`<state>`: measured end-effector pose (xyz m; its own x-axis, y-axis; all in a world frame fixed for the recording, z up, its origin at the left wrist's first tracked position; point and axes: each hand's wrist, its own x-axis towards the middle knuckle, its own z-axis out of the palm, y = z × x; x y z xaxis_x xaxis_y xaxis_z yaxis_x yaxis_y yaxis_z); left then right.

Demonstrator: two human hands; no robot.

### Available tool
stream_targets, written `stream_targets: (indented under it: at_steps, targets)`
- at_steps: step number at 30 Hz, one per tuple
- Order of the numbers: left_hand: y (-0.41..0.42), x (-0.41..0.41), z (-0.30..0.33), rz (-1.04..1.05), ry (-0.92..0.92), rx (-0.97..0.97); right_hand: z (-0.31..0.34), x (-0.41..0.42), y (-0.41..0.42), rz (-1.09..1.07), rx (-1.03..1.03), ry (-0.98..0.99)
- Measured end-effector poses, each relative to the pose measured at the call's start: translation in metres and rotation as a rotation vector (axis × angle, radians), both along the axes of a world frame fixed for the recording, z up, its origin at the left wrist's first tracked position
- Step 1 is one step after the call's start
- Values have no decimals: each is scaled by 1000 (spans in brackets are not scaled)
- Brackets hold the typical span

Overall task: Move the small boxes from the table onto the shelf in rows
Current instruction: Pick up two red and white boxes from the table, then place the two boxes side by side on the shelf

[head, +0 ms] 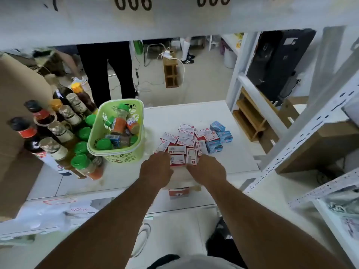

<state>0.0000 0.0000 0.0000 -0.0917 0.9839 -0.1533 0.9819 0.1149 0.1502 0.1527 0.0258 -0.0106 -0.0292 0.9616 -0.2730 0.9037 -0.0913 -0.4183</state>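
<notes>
I count four blue boxes (pixel 220 135), one green basket (pixel 118 131), and my two hands; the red-and-white boxes (pixel 184 141) overlap too much to count.

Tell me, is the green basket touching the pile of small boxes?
Apart. The head view shows bare white surface between the green basket and the small boxes.

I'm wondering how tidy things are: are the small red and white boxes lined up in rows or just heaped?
Heaped. The red and white boxes lie at mixed angles, some overlapping, on the white surface.
</notes>
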Motion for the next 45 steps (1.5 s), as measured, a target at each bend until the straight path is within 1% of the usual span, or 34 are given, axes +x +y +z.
stream_targets:
  at_steps: [5, 9, 15, 24, 29, 32, 38, 45]
  targets:
    - [18, -2, -12, -4, -1, -28, -5, -4, 16, -47, -11, -16]
    - [26, -5, -18, -44, 18, -4, -6, -3, 21, -46, -8, -54]
    - [23, -27, -22, -35, -12, -60, -4, -11, 24, -44, 14, -106]
    - [19, -34, -21, 3, -192, -84, 2, -8, 18, -32, -54, -153]
    - [9, -33, -3, -22, -260, -48, 17, 3, 2, -22, -57, -99]
    - [4, -28, 17, -73, -263, -57, 33, 18, -10, -13, -56, -82]
    - [-6, 1, 57, -199, -257, -52, 72, 64, -40, -27, -77, -137]
    - [-26, 77, 95, -320, -263, -38, 115, 155, -101, -51, -39, -205]
